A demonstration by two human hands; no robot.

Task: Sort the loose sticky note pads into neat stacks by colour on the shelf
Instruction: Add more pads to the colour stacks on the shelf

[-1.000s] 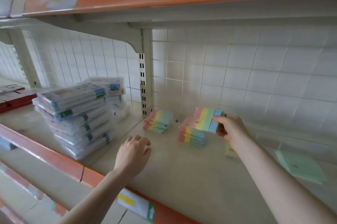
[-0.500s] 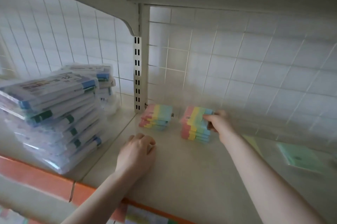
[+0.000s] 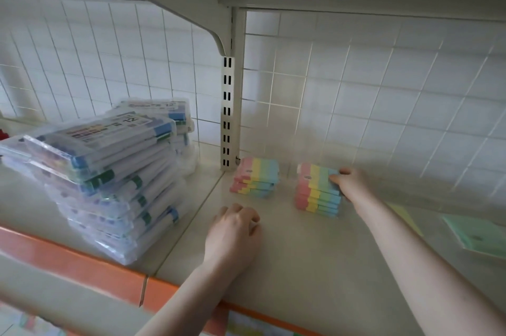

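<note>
Right hand [image 3: 349, 185] pinches the top rainbow pad on its stack [image 3: 317, 193]; left hand [image 3: 232, 229] rests loosely curled, empty.
Two rainbow stacks stand; yellow pad [image 3: 405, 218] and green pad [image 3: 476, 234] lie unsorted right of that hand.

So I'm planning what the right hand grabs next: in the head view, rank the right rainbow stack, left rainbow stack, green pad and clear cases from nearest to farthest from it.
1. Right rainbow stack, gripped by the right hand.
2. Left rainbow stack, by the upright.
3. Green pad, far right; nearly tied with 2.
4. Clear cases, far left.
</note>
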